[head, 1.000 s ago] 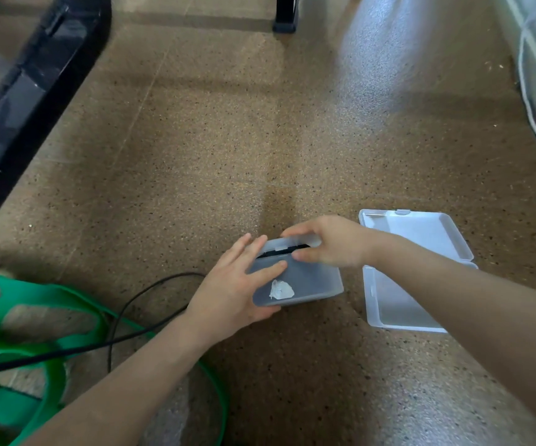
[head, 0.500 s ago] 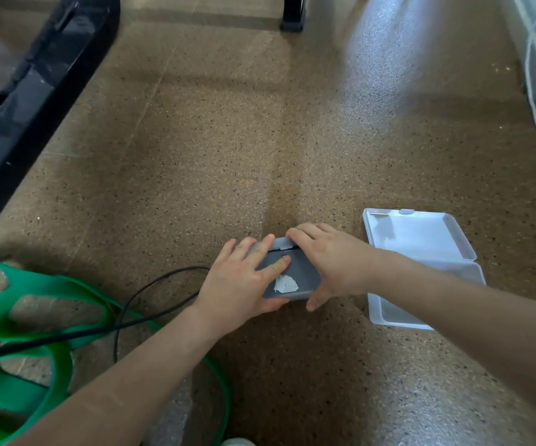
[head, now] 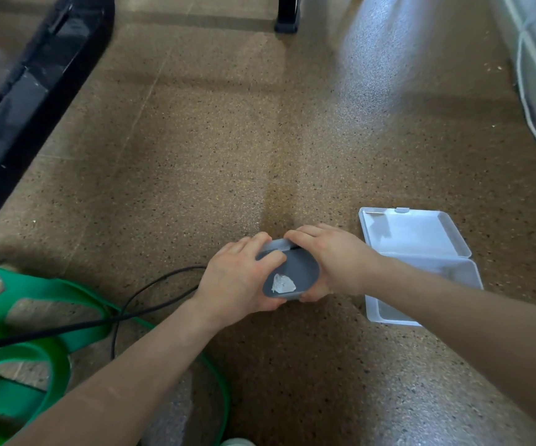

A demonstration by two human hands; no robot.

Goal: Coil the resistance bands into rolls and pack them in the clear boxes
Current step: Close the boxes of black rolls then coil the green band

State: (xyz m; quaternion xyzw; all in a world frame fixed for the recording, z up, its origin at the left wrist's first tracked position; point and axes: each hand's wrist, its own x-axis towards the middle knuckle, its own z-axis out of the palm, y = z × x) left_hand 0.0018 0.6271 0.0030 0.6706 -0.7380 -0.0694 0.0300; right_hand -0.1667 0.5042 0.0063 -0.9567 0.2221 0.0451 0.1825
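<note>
A clear box (head: pixel 294 272) with a dark band inside and a torn white label on its lid sits on the floor between my hands. My left hand (head: pixel 239 278) grips its left side, fingers over the lid and thumb at the near edge. My right hand (head: pixel 334 259) grips the right side, fingers curled over the far edge at the lid seam. A second clear box (head: pixel 421 265) lies open and empty just to the right. A green resistance band (head: pixel 35 317) lies loose at the lower left.
A thin black cable (head: pixel 151 291) crosses the green band toward the box. A black frame (head: pixel 25 91) runs along the left, a black leg (head: pixel 287 14) stands at the top, and a white cord (head: pixel 530 101) hangs at the right edge. Speckled brown floor lies ahead.
Both hands have closed in over the box: the right hand moved from the far lid edge to wrap the right side, and the lid has come down almost shut.
</note>
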